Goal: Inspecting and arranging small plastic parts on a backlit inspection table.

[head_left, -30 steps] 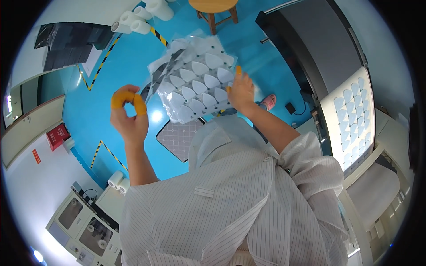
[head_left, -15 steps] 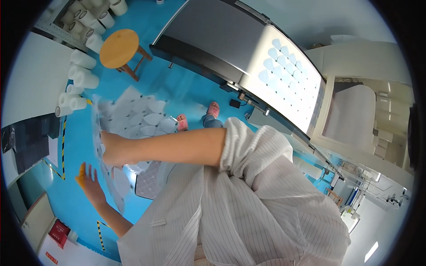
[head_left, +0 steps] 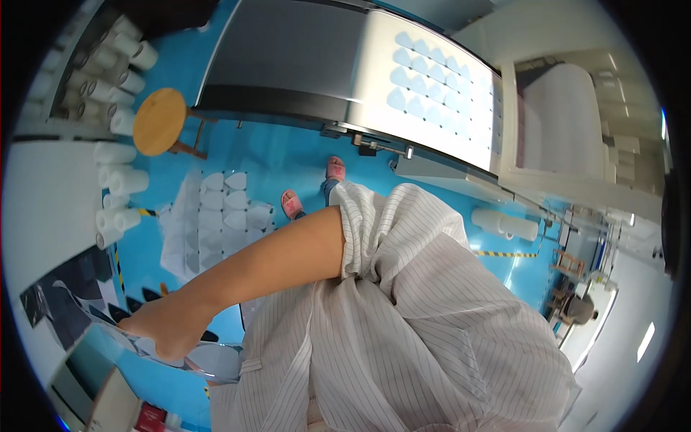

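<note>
My right arm reaches across to the left, and my right hand [head_left: 169, 324] is closed on a bent clear plastic sheet [head_left: 216, 360] with rounded cutout shapes. Its fingertips are hidden behind the hand. Only a bit of orange-yellow fingertip cover of my left hand [head_left: 164, 289] shows past my right wrist; the rest is hidden. Beyond my forearm, a pale sheet [head_left: 211, 219] bears rows of white rounded-triangle pieces over the blue floor. I cannot tell whether it joins the sheet in my hand. Dark pointed shapes [head_left: 150, 294] show beside my right hand.
A long machine bed [head_left: 288, 57] runs across the far side, its lit part [head_left: 374, 79] showing blue rounded triangles. A round wooden stool [head_left: 160, 121] stands at its left end. White rolls [head_left: 129, 181] line the left. Pink slippers [head_left: 291, 204] are on my feet. A person [head_left: 578, 309] sits far right.
My right hand has moved nearer and left with the clear sheet. The left hand, open and in sight before, is now mostly hidden. The view has shifted, and the patterned sheet looks flatter.
</note>
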A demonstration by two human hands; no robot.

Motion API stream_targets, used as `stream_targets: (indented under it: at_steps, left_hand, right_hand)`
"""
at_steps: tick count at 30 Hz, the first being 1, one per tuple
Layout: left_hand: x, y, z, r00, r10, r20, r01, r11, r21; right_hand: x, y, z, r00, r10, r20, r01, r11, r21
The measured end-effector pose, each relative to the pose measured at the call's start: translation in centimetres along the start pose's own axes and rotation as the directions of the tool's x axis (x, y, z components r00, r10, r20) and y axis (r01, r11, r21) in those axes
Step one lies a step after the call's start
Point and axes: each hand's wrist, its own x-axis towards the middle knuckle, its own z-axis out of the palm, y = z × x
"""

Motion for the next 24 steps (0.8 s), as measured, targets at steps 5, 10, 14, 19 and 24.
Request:
stream_targets:
  at_steps: [5, 10, 14, 19, 24]
  left_hand:
    - [5.8, 3.7, 7.4, 0.966, 0.015, 0.258, -0.036, 0.996, 0.078]
    - [14.1, 4.7, 22.2, 0.849, 0.457, 0.265, -0.462, 0.401, 0.791]
    - [18.7, 1.1, 36.0, 0.818, 0.341, 0.462, -0.572, 0.412, 0.709]
    - [20.6, -3.2, 45.5, 0.791, -0.065, 0.609, -0.351, 0.766, 0.539]
    - [25.3, -9.9, 49.3, 0.878, -0.417, 0.235, 0.111, 0.654, 0.748]
  right_hand:
    - [-6.7, 0.5, -6.5, 0.864, -0.185, -0.468, 0.148, 0.982, -0.114]
    - [-18.5, 3.8, -11.2, 0.36, 0.2, -0.911, -0.139, 0.977, 0.16]
    - [-26.5, 2.7, -10.9, 0.085, 0.337, -0.938, 0.106, 0.932, 0.345]
    - [-33.3, 0.2, -10.3, -0.023, 0.135, -0.991, 0.28, 0.952, 0.123]
    - [-36.4, 1.3, -12.5, 0.052, 0.203, -0.978, 0.291, 0.934, 0.209]
